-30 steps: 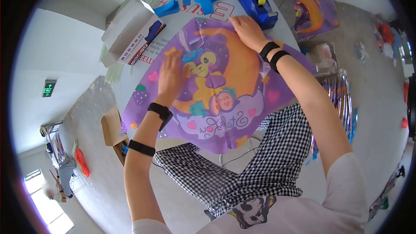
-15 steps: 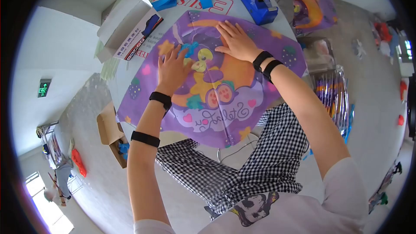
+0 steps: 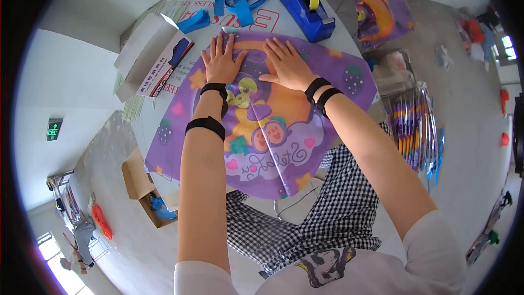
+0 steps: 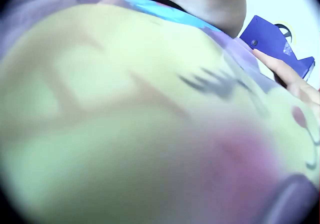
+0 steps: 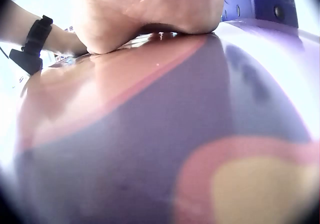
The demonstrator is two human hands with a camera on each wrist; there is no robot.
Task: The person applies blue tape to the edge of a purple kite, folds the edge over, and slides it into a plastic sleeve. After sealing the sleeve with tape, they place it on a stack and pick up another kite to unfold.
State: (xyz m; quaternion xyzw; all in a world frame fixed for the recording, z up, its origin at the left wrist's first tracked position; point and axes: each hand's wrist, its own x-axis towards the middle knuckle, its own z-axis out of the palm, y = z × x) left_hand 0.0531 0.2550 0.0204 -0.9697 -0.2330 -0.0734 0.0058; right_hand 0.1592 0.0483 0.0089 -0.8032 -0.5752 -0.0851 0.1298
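Note:
A purple printed sheet point(image 3: 338, 98) with a cartoon animal, an orange moon and mirrored lettering lies across the table, its near edge overhanging toward the lap. My left hand point(image 3: 222, 64) rests on its upper left part, fingers spread and pointing away. Beside it, my right hand point(image 3: 289, 66) lies on the orange moon, fingers straight, thumb toward the left hand. In the left wrist view the heel of the left palm point(image 4: 200, 1) is down on the sheet. The right wrist view has the right palm's heel point(image 5: 150, 14) pressed on the glossy print.
Past the sheet stand a blue tape dispenser point(image 3: 308, 11) with yellow tape and a curled blue ribbon point(image 3: 240, 3). An opened white box point(image 3: 155, 60) sits at the left table edge. Right of the table are shiny packed sheets point(image 3: 412, 125) and another purple printed piece point(image 3: 379, 8). A cardboard box point(image 3: 139, 180) is lower left.
My left hand has slid up and away over the sheet to its upper edge. The right hand has come in from the far edge onto the moon, and the sheet lies flatter.

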